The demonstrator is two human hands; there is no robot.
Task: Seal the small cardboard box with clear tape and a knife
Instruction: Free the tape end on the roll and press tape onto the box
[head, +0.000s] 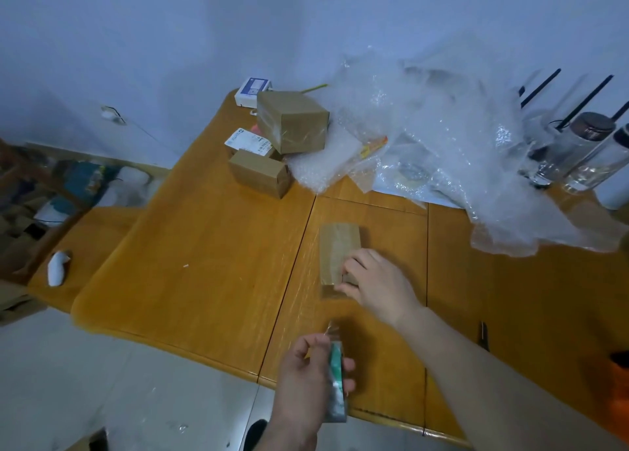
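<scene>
Small cardboard box [338,256] lies flat on the wooden table [204,246], near its front edge. Right hand [376,282] presses on the box's near end, fingers curled over it. Left hand [308,382] grips the tape roll [336,379] upright, just in front of the box. Knife: cannot tell.

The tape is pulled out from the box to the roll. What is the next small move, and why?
Probably cut the tape. The left hand holds the tape roll near the table edge, and a clear strip appears to run from it to the small cardboard box, which the right hand presses down. The dark knife lies on the table beside the right forearm, so that hand would likely fetch it.
</scene>
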